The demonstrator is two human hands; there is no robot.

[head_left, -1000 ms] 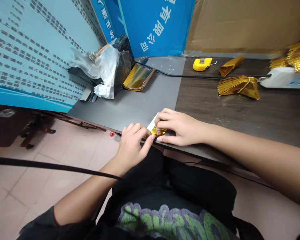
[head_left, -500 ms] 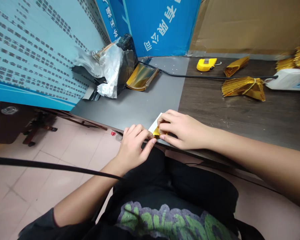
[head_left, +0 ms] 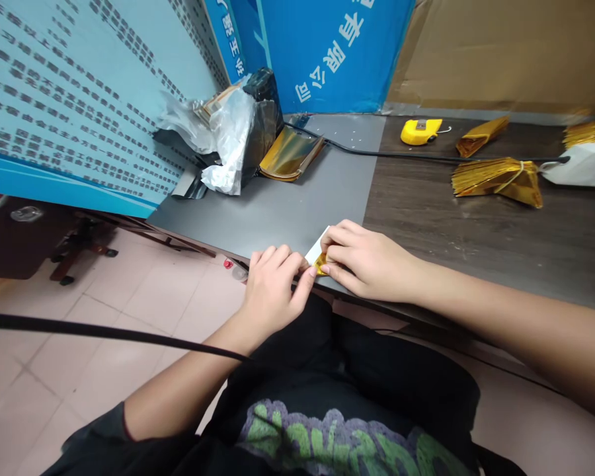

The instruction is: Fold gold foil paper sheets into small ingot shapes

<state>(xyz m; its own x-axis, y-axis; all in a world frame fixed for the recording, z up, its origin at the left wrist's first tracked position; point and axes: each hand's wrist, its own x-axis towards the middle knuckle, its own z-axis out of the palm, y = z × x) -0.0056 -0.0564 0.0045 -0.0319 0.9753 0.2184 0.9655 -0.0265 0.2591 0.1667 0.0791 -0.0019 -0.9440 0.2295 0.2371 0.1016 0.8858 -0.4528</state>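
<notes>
Pinching a small gold-and-white sheet [head_left: 317, 246], both hands are at the near edge of the table [head_left: 282, 215], in front of the person's lap. The sheet lies low at that edge, on the grey part of the table top; its white face shows toward the far side, its gold face toward the person, and the fingers hide much of the rest.

Left hand [head_left: 277, 285]: grip closed, fingers curled and thumb pressed in at the left end of the sheet. Right hand [head_left: 374, 263]: grip closed, thumb and bent fingers pinching the gold part from the right. The two thumb tips are near each other. Exact contact beneath the fingers cannot be told.

Items noted farther back on the table: a stack of gold sheets [head_left: 288, 155] beside a crumpled plastic bag [head_left: 234, 132], left of centre; a yellow tape measure [head_left: 419, 132] with its hook out; a folded gold piece [head_left: 480, 137]; and, just nearer, a gold bundle [head_left: 486, 180] bound by a pale band [head_left: 513, 175]. A black cable [head_left: 391, 155] runs behind the bundle to a white casing [head_left: 582, 165] at right. A blue board [head_left: 327, 53] and brown cardboard [head_left: 500, 53] stand along the rear.
</notes>
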